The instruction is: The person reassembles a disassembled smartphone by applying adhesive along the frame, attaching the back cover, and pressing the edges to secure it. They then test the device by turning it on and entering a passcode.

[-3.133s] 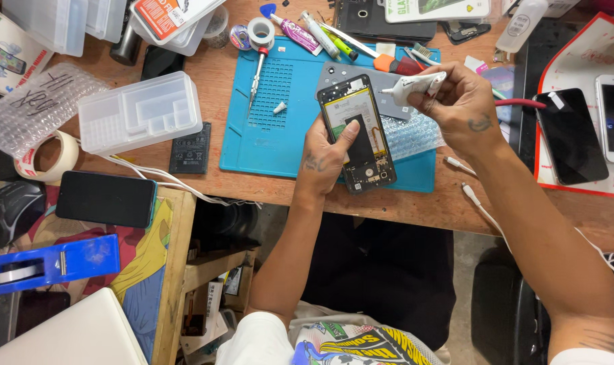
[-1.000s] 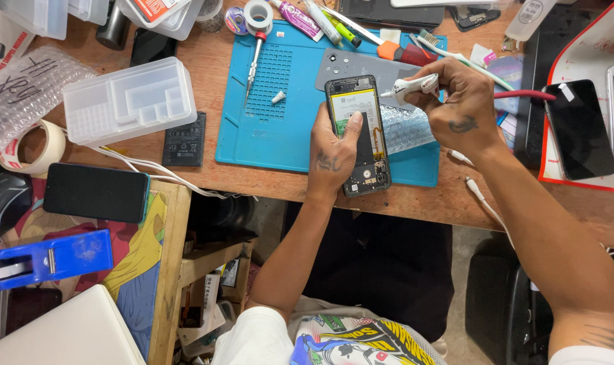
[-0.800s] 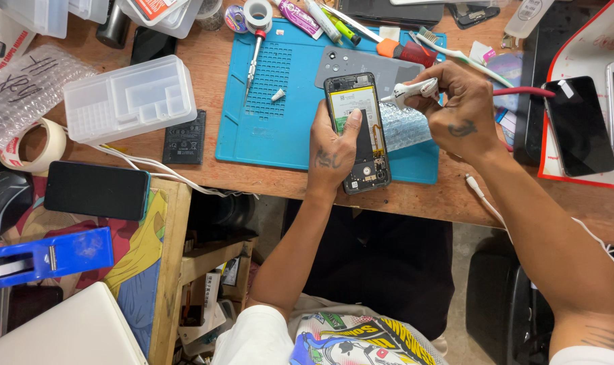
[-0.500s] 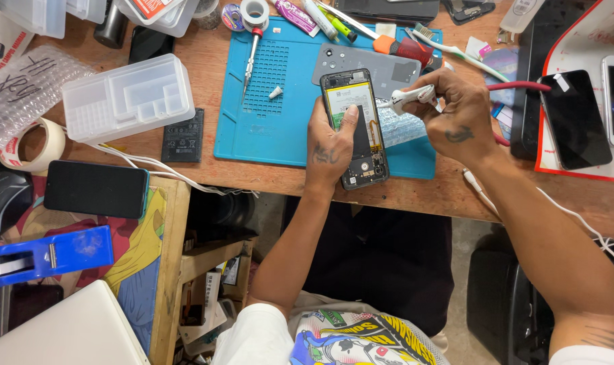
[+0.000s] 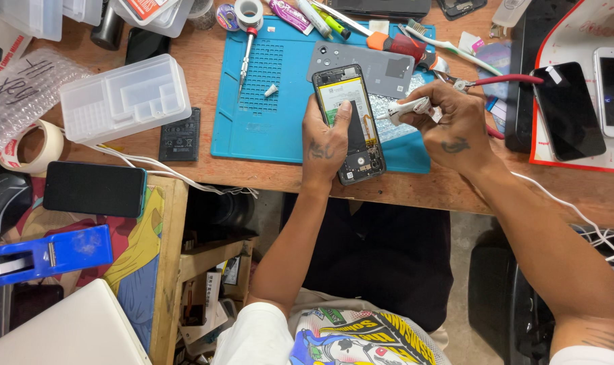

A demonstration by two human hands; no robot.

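My left hand (image 5: 326, 139) grips an opened phone (image 5: 351, 128) with its back off, battery and circuit board showing, above the front edge of a blue work mat (image 5: 266, 101). My right hand (image 5: 449, 125) holds a small white tube (image 5: 407, 108) whose tip points at the phone's right edge. The phone's grey back cover (image 5: 381, 67) lies on the mat just behind it. A small white cap (image 5: 271, 90) and a screwdriver (image 5: 244, 55) rest on the mat to the left.
A clear plastic organizer box (image 5: 124, 98), a loose black battery (image 5: 180, 134), tape rolls (image 5: 24, 145), other phones (image 5: 94, 189) (image 5: 569, 108), a red-handled tool (image 5: 496, 81) and a blue tape dispenser (image 5: 43, 255) crowd the wooden desk (image 5: 455, 186). White cables (image 5: 591, 223) trail at right.
The camera view shifted slightly. My right hand brought the white tube's tip down and left, closer to the phone's right edge; my left hand keeps the phone in place.
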